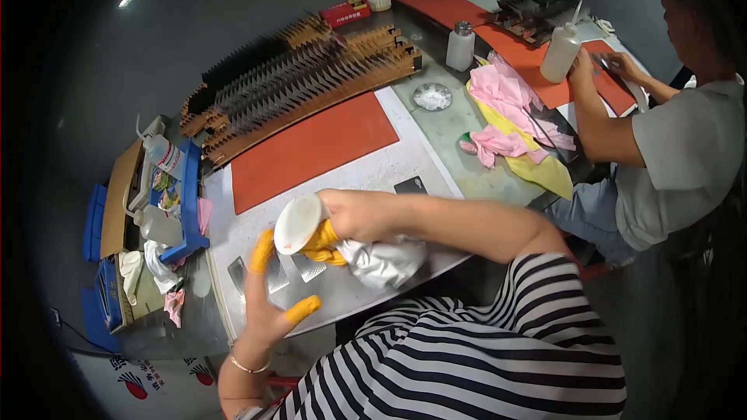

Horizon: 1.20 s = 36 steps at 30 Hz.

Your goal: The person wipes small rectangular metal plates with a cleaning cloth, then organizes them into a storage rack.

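My right hand (354,214) reaches across the grey worktable (389,163) and grips a white oval-ended object (297,223) together with a bunched white cloth (383,260). Orange finger covers show on its fingers under the object. My left hand (264,303) is just below and to the left, with its fingers spread and holding nothing. It wears orange covers on the forefinger and thumb and a thin bracelet at the wrist. The forefinger tip sits right next to the white object; whether they touch is unclear.
A red mat (311,148) lies beyond my hands, with racks of thin dark and brown pieces (311,78) behind it. Small metal plates (311,268) lie under my hands. Squeeze bottles (163,155) and a blue tray (191,210) stand left. Pink cloths (513,101) and a seated co-worker (677,155) are right.
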Motion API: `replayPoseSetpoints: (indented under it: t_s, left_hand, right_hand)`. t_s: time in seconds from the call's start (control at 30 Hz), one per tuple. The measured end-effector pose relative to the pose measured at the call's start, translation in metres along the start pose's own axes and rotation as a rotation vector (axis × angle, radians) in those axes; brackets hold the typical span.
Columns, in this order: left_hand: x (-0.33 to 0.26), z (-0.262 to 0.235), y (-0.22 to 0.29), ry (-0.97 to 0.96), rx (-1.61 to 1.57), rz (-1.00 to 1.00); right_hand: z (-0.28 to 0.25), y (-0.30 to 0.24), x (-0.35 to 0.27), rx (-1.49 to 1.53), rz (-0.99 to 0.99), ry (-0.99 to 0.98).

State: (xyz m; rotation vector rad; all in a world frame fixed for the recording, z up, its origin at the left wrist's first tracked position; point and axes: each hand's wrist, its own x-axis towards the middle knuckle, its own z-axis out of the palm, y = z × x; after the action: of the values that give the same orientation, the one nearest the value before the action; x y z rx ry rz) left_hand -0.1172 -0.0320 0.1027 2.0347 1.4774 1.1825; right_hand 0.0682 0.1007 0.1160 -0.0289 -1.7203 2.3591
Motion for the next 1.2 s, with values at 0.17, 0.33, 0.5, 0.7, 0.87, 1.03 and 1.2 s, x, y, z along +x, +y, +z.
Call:
replayPoseSetpoints:
  t_s: [0.17,0.33,0.5,0.7,0.87,1.03,1.2]
  left_hand:
    - [0.007,-0.046,0.026,-0.451,0.583,0.549]
    - [-0.013,-0.055,-0.008,-0.415,0.315,0.515]
    - [-0.030,-0.050,-0.037,0.297,0.232,0.189]
    - [-0.017,-0.053,-0.064,0.610,-0.163,-0.081]
    - [-0.032,-0.088,-0.070,0.525,-0.730,-0.302]
    - [-0.037,-0.117,-0.118,0.577,-0.652,-0.335]
    - [-0.030,-0.173,-0.182,1.010,0.277,-0.264]
  right_hand:
    - [0.002,0.042,0.048,-0.193,0.404,-0.399]
    - [0.020,0.045,0.066,-0.440,0.474,-0.512]
    - [0.054,0.003,0.105,-0.570,0.371,-0.180]
    - [0.049,0.031,0.162,-1.586,-0.740,0.178]
    - [0.063,0.044,0.195,-0.613,-0.374,0.111]
    - [0.040,0.065,0.241,-0.144,-0.187,0.153]
    - [-0.002,0.024,0.294,-0.002,-0.187,0.265]
